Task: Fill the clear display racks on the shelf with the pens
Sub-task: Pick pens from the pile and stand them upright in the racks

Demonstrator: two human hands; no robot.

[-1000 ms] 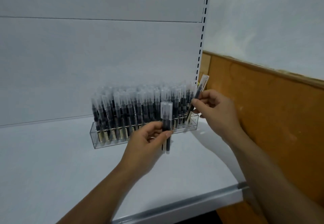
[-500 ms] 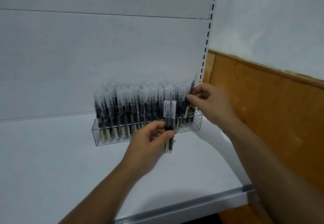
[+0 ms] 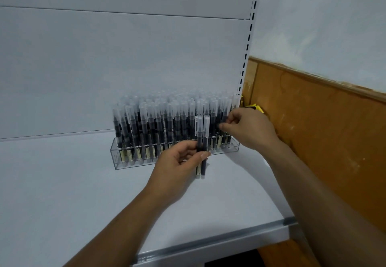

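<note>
A clear display rack (image 3: 123, 159) stands on the white shelf (image 3: 62, 193) against the back panel, packed with several upright black pens (image 3: 158, 120) with frosted caps. My left hand (image 3: 177, 168) holds two black pens (image 3: 201, 141) upright just in front of the rack's right half. At the rack's right end my right hand (image 3: 248, 129) pinches a pen (image 3: 224, 114) standing among the others there; whether its tip sits in a slot is hidden.
The shelf's metal front edge (image 3: 208, 243) runs across the bottom. A slotted white upright (image 3: 248, 43) bounds the shelf on the right. Beyond it is a brown wooden wall panel (image 3: 317, 133), with something yellow (image 3: 253, 107) wedged beside the upright.
My right hand has brought its tilted pen down and upright into the rack's right end. The left hand stays in front of the rack with its two pens.
</note>
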